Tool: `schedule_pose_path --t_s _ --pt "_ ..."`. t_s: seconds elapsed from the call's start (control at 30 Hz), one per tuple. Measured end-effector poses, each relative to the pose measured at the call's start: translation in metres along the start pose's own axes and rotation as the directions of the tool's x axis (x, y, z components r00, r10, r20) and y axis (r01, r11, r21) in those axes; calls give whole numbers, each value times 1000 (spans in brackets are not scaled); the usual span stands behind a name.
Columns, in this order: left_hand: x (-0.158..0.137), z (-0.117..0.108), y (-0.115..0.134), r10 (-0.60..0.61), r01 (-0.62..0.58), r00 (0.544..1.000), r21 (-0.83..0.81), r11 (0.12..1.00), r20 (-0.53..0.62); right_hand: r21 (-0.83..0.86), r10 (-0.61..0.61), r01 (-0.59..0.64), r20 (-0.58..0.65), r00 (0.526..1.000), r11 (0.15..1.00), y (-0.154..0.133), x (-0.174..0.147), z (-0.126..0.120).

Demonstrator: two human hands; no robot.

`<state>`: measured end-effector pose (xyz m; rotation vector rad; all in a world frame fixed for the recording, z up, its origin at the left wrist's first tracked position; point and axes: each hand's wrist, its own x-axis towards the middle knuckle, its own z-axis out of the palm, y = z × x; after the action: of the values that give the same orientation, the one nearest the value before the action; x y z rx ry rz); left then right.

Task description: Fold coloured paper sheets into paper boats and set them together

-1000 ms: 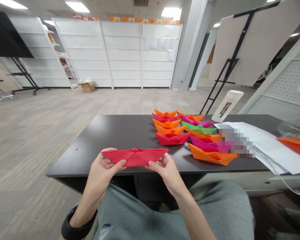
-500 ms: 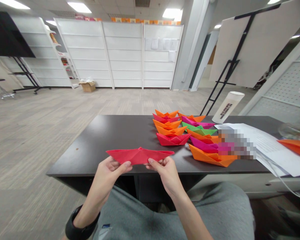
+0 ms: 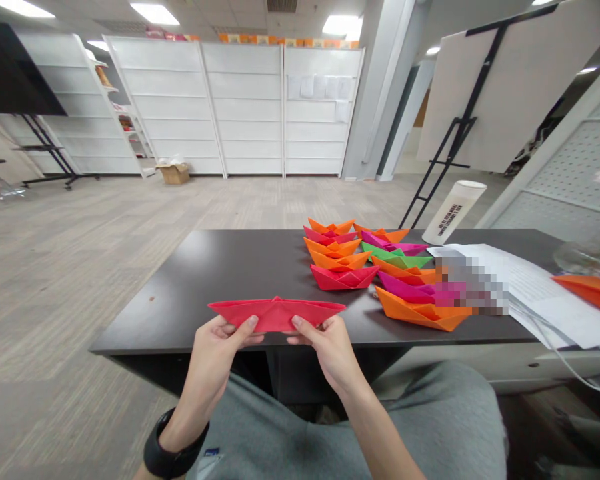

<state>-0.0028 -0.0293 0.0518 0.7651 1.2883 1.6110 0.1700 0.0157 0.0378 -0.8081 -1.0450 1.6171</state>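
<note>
I have the left hand (image 3: 220, 340) and right hand (image 3: 334, 341) gripping the red boat (image 3: 277, 316), thumbs in front, by the near edge of the bench (image 3: 220, 267). Apply light, equal thumb pressure; a hard pinch could crease it. Hold both tips level, clear of the other boats (image 3: 345, 279) beyond, rightward.

Fingers (image 3: 253, 340) partly hidden behind red paper boat (image 3: 277, 315), black screen (image 3: 17, 73) cut off at left

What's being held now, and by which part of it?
A folded red paper boat: the left grip and right grip pinch its lower edge on either side of the middle, thumbs on the near face.
</note>
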Motion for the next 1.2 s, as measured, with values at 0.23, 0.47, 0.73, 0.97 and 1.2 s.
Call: schedule_pose_path --t_s 0.23,0.47,0.73,0.97,1.2 --pt "3 -3 2 15 -15 1000 -47 999 16 3 19 -19 5 1000 1000 -2 3 -3" --pt "10 -13 6 48 -49 999 -21 999 -4 -26 3 -3 13 1000 1000 -4 3 -6" --pt "12 -17 7 48 -47 996 -10 999 82 23 7 -8 14 1000 1000 -5 5 -7" --pt "10 -19 12 22 -36 990 103 994 138 45 11 -14 61 998 999 -7 2 -4" --pt "9 -15 10 23 -29 994 53 998 108 43 23 -28 93 995 999 -9 4 -7"
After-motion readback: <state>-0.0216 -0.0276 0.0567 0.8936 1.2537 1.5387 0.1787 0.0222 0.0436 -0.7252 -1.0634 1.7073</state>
